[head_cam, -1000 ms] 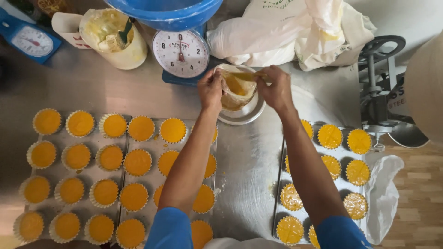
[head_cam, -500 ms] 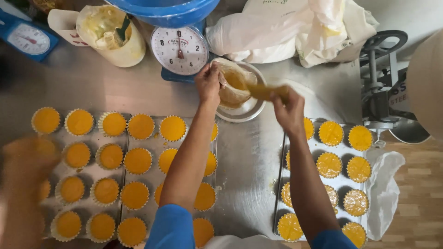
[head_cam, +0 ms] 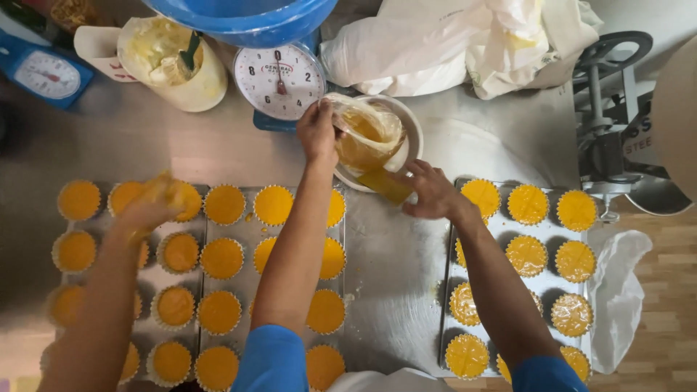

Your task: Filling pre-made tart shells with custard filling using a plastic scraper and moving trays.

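Near the upper middle of the frame the left hand (head_cam: 317, 131) pinches the gathered top of a clear plastic bag (head_cam: 367, 131) of amber liquid, fingers closed on the film so the bag stays upright inside the white bowl (head_cam: 412, 134), which catches any drip. Just below it the right hand (head_cam: 432, 190) has its fingers curled narrowly around a small flat amber-coloured piece (head_cam: 386, 186) at the bowl's lower rim; whether this is a scraper or part of the bag I cannot tell. The bowl sits between two metal trays, close to both: the left tray (head_cam: 250, 236) of orange-filled paper cups across the lower left, the right tray (head_cam: 446, 290) with glazed ones at lower right. A white dial scale (head_cam: 279, 78) stands just above left of the bowl. At far left, another person's blurred hand (head_cam: 149, 207) hovers over the cups.
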